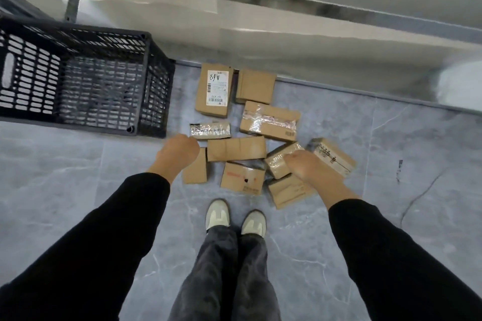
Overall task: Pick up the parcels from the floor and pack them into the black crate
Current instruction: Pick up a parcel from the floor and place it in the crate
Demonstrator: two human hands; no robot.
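The fingers of the left hand [178, 150] curl down and away from the camera, just left of centre. Whether they hold anything cannot be told, as only the back of the hand shows. It hovers at the top edge of a small plain parcel [195, 171] and may be touching it. The fingers of the right hand [310, 168], right of centre, are folded over the near end of a taped parcel [279, 160]. They touch it, but whether they grip it or only rest on it cannot be told.

Around both hands lies a loose cluster of about ten brown cardboard parcels on the grey tiled floor [78, 177]. Among them are a long plain one [236, 148] between the hands and one with a white label [214, 88] farthest up.

The black crate [156, 81] stands at the upper left of the frame, just left of the cluster and above the left hand. Through its slatted walls it looks empty — so the packing appears barely begun. By this view no parcel is in the crate and all are on the floor.
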